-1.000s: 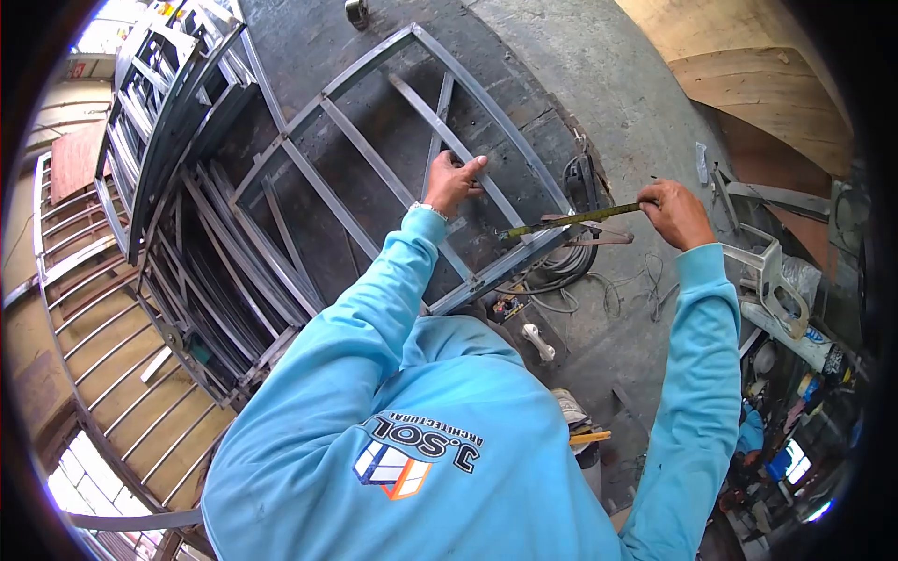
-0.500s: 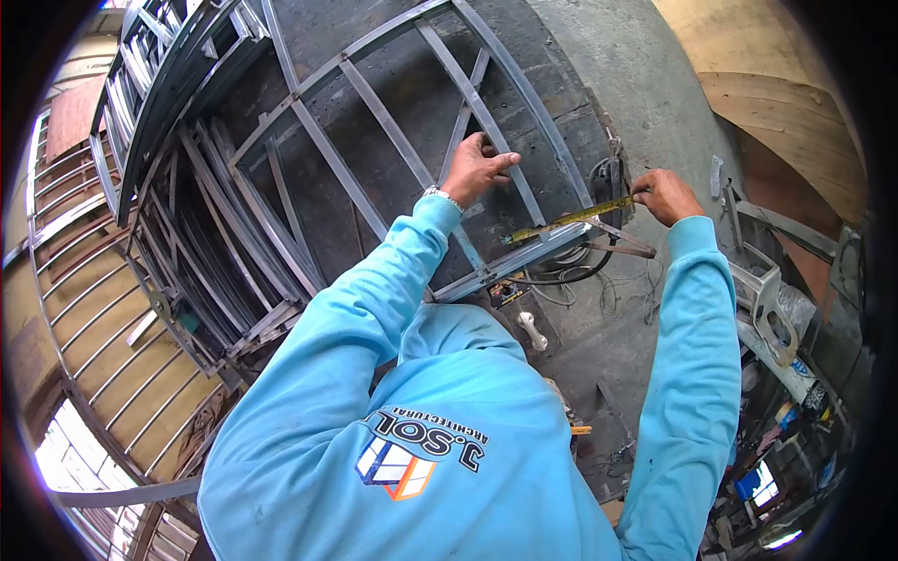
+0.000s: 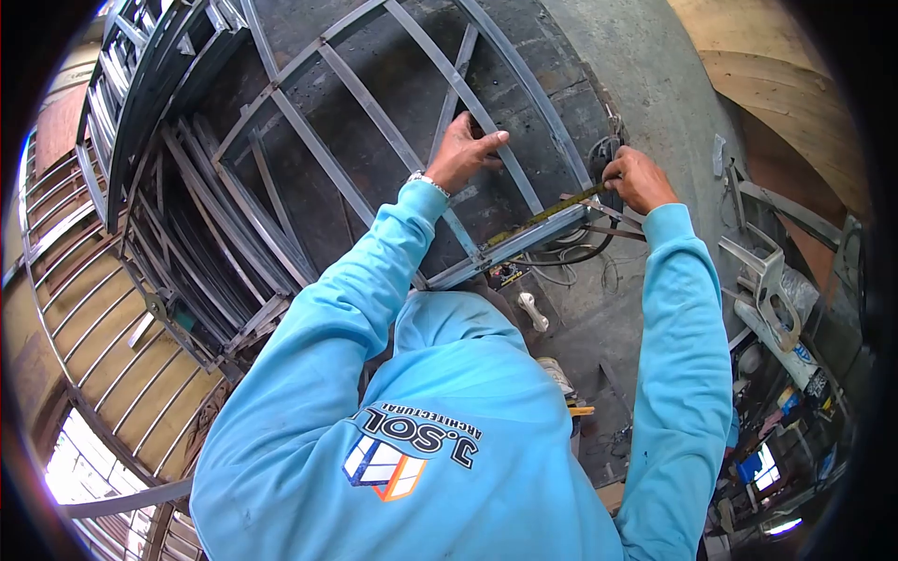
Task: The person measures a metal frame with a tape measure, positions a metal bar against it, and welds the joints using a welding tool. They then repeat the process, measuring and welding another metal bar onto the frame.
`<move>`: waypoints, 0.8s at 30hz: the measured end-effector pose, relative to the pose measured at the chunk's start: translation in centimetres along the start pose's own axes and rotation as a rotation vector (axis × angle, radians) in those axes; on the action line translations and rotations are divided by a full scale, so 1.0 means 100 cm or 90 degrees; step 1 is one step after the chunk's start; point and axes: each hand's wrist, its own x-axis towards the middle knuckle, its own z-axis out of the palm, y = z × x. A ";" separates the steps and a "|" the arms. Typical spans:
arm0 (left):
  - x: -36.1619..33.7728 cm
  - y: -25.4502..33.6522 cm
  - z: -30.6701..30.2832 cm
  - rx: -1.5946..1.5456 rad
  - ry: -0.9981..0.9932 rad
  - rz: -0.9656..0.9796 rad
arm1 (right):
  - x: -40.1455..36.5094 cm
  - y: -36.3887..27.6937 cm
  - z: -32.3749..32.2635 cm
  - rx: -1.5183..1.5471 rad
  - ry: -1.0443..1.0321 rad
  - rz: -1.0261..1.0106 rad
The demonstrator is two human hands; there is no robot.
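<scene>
My right hand [image 3: 642,180] pinches a yellow tape measure [image 3: 552,213] near one end. Its blade stretches left along the near bar [image 3: 524,245] of a grey steel frame [image 3: 367,103]. The blade's far end lies close to the joint with a crossbar. My left hand [image 3: 465,154], with a metal band at the wrist, is at one of the frame's long steel bars [image 3: 440,58]. Its thumb lies across the bar while the other fingers curl beneath, partly hidden.
Many curved steel frames [image 3: 201,224] are stacked at my left. Black cable [image 3: 591,251] and a white object [image 3: 533,311] lie on the floor near my body. A white chair [image 3: 769,271] stands at right, below curved wooden sheets [image 3: 767,93].
My right hand and the tape measure have shifted left along the near bar, closer to the crossbar joint. My left hand stays at the same bar. The whole view has shifted slightly.
</scene>
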 end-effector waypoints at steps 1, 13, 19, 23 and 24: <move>0.001 -0.001 -0.002 -0.006 -0.009 -0.001 | 0.000 0.001 0.000 0.005 -0.003 0.003; 0.002 -0.008 -0.009 0.031 -0.026 0.012 | 0.006 0.002 0.000 0.020 -0.054 0.040; 0.004 -0.013 -0.013 0.046 -0.028 0.019 | 0.011 0.003 0.005 0.020 -0.059 0.050; 0.004 -0.013 -0.012 0.049 -0.023 0.023 | 0.006 0.000 0.006 0.036 -0.012 0.050; 0.003 -0.013 -0.012 0.057 -0.021 0.023 | 0.005 -0.001 0.007 0.033 -0.007 0.049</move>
